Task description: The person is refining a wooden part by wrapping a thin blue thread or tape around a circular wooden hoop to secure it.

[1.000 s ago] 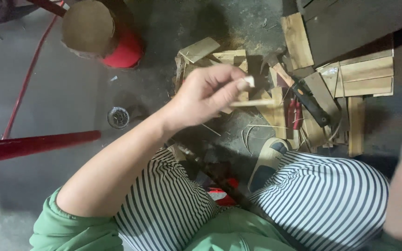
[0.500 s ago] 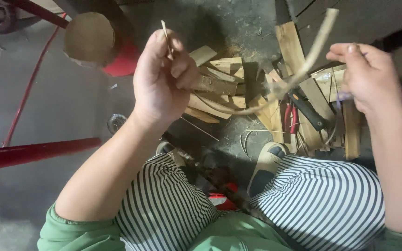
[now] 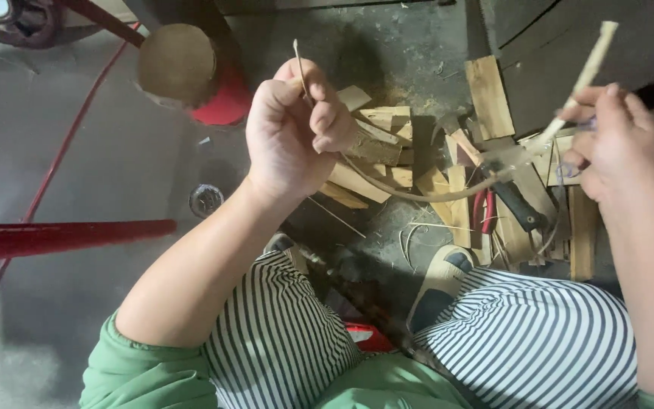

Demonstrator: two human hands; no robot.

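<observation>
Seated worker seen from above. The left hand is raised at mid-frame with the forearm rising from the lower left; its fingers are curled shut around one end of a thin bamboo strip, whose tip is seen projecting above the knuckles. The strip is bowed downward in a shallow arc between the hands. The right hand is held at the same height, well apart, its fingers pinched on the strip's thicker pale end, which is angled up and to the right. Below, cut wood pieces, red-handled pliers and a dark-handled knife are scattered on the floor.
</observation>
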